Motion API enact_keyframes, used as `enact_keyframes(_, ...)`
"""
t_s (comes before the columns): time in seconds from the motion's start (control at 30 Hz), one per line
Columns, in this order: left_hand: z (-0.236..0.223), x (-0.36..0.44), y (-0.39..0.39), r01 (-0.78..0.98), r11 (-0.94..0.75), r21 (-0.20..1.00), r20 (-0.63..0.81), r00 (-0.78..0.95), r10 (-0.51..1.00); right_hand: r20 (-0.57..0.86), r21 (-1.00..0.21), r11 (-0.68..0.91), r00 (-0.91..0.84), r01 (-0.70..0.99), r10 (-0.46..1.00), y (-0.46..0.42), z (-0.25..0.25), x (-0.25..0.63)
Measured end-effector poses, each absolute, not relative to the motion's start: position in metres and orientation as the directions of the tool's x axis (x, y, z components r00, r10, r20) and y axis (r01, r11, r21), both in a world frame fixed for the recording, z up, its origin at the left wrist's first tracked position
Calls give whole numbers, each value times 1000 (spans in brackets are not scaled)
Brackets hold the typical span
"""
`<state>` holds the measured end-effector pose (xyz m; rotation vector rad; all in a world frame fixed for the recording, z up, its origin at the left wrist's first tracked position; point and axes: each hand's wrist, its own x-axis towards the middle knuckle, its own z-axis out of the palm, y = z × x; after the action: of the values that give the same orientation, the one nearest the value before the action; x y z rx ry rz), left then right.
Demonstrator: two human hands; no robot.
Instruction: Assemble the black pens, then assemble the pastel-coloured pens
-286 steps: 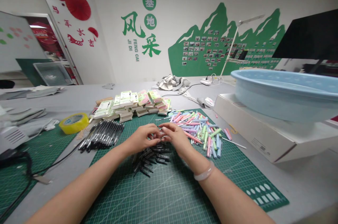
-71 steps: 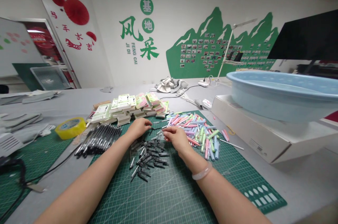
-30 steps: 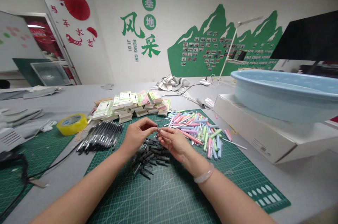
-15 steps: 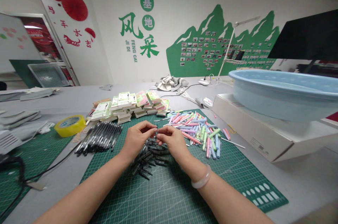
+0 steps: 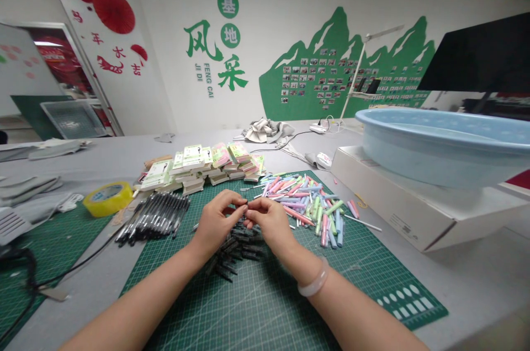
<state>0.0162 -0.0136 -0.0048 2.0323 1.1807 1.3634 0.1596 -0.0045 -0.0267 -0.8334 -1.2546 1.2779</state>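
Observation:
My left hand (image 5: pixel 220 219) and my right hand (image 5: pixel 271 222) meet above the green cutting mat (image 5: pixel 285 307), thumbs and fingertips pinched together. Between the fingertips shows a small dark piece, mostly hidden, whose kind I cannot make out. A thin tip (image 5: pixel 196 227) pokes out at the left of my left hand; whether it is held there is unclear. Just below both hands lies a loose heap of black pen caps or similar short dark pen parts (image 5: pixel 238 249). Black pens (image 5: pixel 155 216) lie in a row to the left. Pastel-coloured pen barrels (image 5: pixel 308 199) are scattered to the right.
Small packaged boxes (image 5: pixel 194 163) are stacked behind the pens. A yellow tape roll (image 5: pixel 107 199) sits at left, near a black cable (image 5: pixel 78 268). At right, a light blue basin (image 5: pixel 439 147) rests on a white carton (image 5: pixel 409 213). Grey cloths (image 5: pixel 269 131) lie at the back.
My hands stay together at nearly the same spot, with the fingertips slightly closer. A thin tip now shows left of my left hand. The view has shifted slightly.

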Motion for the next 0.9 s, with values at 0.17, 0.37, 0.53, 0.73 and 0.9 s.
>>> enact_keyframes(0.17, -8, 19, -16, 419, -575, 702, 558, 179, 811, 207, -963, 179, -127, -204, 970, -6, -27, 159)
enact_keyframes(0.37, -14, 20, -14, 391, -567, 725, 548, 172, 819, 189, -969, 164, -128, -182, 974, -3, -30, 160)
enact_keyframes(0.53, -13, 20, -11, 380, -488, 786, 480, 124, 869, 182, -974, 157, -151, -162, 972, 0, -33, 157)
enact_keyframes(0.73, -9, -8, 19, 317, -366, 875, 367, 58, 928, 174, -967, 150, -105, -205, 979, 10, -33, 163)
enact_keyframes(0.9, -16, -62, 55, 675, -220, 704, 312, -17, 950, 249, -967, 245, 57, 72, 967, 26, -35, 183)
